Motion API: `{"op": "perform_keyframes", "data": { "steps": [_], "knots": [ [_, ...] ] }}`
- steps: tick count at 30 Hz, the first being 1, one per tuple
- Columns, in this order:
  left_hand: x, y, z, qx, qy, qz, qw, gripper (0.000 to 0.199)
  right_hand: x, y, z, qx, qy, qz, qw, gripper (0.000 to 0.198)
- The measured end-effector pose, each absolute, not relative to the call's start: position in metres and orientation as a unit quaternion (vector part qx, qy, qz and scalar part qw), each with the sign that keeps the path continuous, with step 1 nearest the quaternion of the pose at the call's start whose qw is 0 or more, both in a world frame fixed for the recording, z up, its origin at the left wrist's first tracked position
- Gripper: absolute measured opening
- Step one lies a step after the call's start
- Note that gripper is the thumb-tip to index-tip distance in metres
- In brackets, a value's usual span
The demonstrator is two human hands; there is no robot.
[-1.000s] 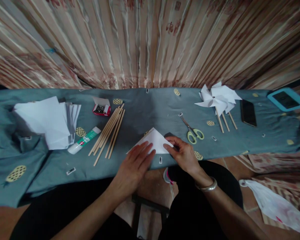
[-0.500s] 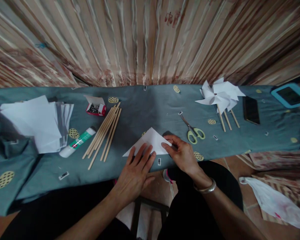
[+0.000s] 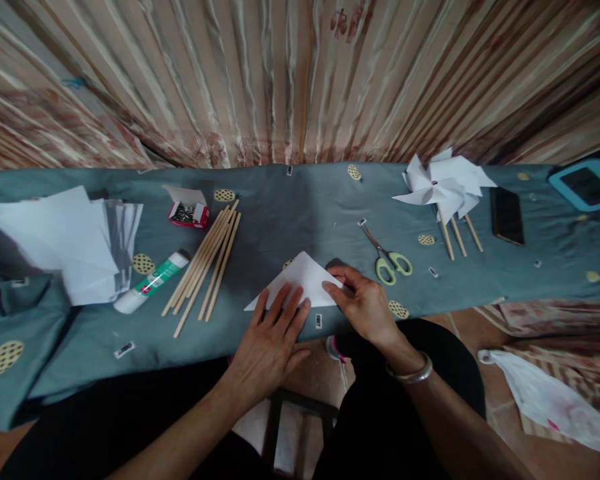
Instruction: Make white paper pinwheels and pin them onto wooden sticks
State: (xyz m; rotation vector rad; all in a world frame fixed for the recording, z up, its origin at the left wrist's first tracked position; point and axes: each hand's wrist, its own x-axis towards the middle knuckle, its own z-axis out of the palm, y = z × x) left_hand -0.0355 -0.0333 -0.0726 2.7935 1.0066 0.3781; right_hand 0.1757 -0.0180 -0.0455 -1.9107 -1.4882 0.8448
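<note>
A white sheet of paper [image 3: 305, 273], folded into a triangle, lies near the front edge of the cloth-covered table with its peak pointing away from me. My left hand [image 3: 275, 333] rests on its lower left part, fingers stretched out and flat. At the right corner my right hand [image 3: 363, 300] pinches the paper between thumb and fingers. Just to the right of that hand lie scissors [image 3: 387, 259] with green handles, their blades pointing away. Parts of the paper's lower edge are hidden under my fingers.
Left of the paper are wooden sticks [image 3: 205, 267], a glue stick [image 3: 150, 283], a small box of metal pins [image 3: 187, 212] and stacked white paper [image 3: 65, 240]. Paper pinwheels [image 3: 443, 183], a dark phone [image 3: 507, 215] and a blue-framed device [image 3: 587, 185] lie on the right.
The view has shifted slightly. Both hands stay at the folded paper in nearly the same pose.
</note>
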Motion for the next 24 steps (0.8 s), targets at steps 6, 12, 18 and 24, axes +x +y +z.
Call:
{"op": "perform_keyframes", "data": {
  "steps": [6,12,18,24],
  "knots": [
    [-0.0362,-0.0341,-0.0737,0.93,0.336,0.122,0.079,0.067,0.1762,-0.0178,-0.0468,-0.707,-0.563,0.319,0.285,0.025],
    [-0.0349,-0.0342,-0.0736,0.929,0.34,0.116,0.085,0.07,0.1759,-0.0168,-0.0466,-0.71,-0.565,0.314,0.279,0.025],
    [-0.0349,-0.034,-0.0728,0.93,0.342,0.111,0.073,0.069,0.1747,-0.0169,-0.0452,-0.708,-0.584,0.292,0.27,0.024],
    [-0.0345,-0.0347,-0.0744,0.931,0.343,0.109,0.065,0.068,0.1706,-0.0218,-0.0476,-0.695,-0.64,0.196,0.262,0.035]
  ]
}}
